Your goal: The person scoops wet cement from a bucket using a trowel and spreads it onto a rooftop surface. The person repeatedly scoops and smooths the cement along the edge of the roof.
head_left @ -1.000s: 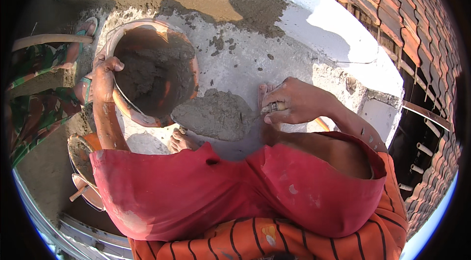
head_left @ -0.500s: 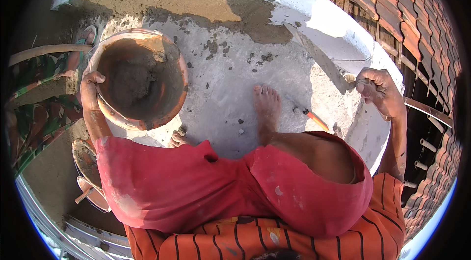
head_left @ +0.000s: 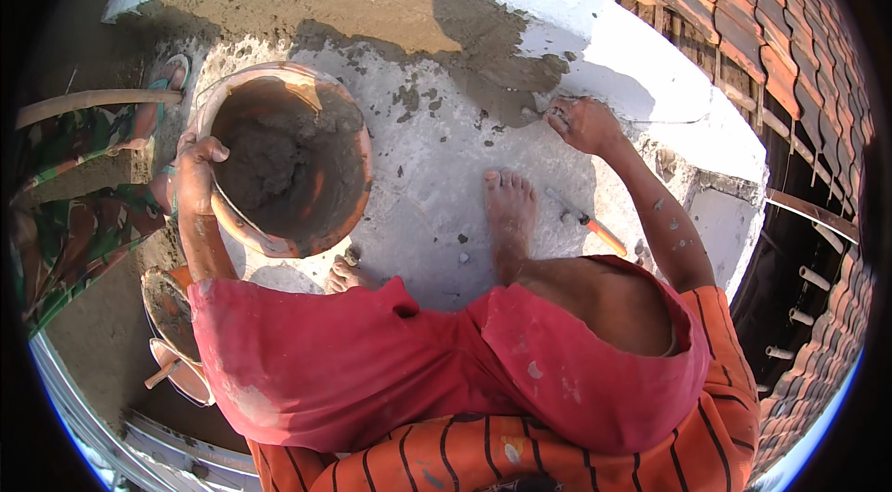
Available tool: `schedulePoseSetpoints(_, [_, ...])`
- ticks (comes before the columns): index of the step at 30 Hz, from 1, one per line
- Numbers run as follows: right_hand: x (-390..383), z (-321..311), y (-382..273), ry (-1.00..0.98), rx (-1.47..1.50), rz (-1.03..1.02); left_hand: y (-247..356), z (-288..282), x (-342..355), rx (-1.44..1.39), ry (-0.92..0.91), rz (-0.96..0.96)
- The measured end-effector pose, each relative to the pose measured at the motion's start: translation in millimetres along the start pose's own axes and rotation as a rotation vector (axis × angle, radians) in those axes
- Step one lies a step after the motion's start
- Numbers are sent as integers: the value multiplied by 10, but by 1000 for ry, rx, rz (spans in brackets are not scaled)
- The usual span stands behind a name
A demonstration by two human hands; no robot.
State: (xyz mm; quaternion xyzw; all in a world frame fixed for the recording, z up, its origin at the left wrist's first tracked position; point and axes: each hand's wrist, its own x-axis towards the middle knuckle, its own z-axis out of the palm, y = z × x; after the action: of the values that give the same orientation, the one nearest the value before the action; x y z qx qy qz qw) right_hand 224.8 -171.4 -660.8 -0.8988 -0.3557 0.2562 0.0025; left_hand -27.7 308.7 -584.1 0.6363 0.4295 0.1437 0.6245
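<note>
My left hand [head_left: 198, 171] is closed around the near left rim of a round, mortar-smeared orange bucket [head_left: 358, 134], which is tilted toward me. Grey wet mortar [head_left: 269, 153] lies inside it. My right hand [head_left: 583, 123] is closed low against the white curb, at the right end of a band of wet mortar [head_left: 353, 4]. It grips a trowel, whose blade is hard to make out against the grey mortar by my knuckles. Between my bare feet and the curb, the concrete floor [head_left: 423, 185] is spotted with mortar.
An orange-handled tool [head_left: 604, 234] lies by my right foot [head_left: 511, 213]. Beyond the white curb [head_left: 650, 55] are roof tiles [head_left: 734, 18] and a dark gap. At left another person's camouflage-clad legs [head_left: 84, 213] stand close, with more mortar-stained containers [head_left: 172, 325] below.
My right hand has swung left and forward from the right side of the curb to the mortar's edge, bringing the trowel along. My left hand still holds the bucket, now slightly further right.
</note>
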Motion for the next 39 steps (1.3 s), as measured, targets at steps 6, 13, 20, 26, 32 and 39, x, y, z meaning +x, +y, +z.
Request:
schedulePoseSetpoints(6, [-401, -186, 54, 23, -5, 153, 32, 67, -46, 25, 43, 40])
schedulePoseSetpoints(13, [-973, -597, 89, 502, -96, 73, 52, 77, -37, 41, -32, 51])
schedulePoseSetpoints(20, [-1356, -1199, -469, 274, 166, -208, -76, -126, 79, 47, -32, 48])
schedulePoseSetpoints(26, [-907, -1127, -413, -633, 1157, -97, -4, 3, 53, -27, -33, 21])
schedulePoseSetpoints(32, [-1458, -1563, -477, 321, 975, -78, 66, -16, -558, 29, 90, -31])
schedulePoseSetpoints(39, [-1227, -1518, -1129, 212, 77, -53, 258, 470, -691, -125, -147, 91])
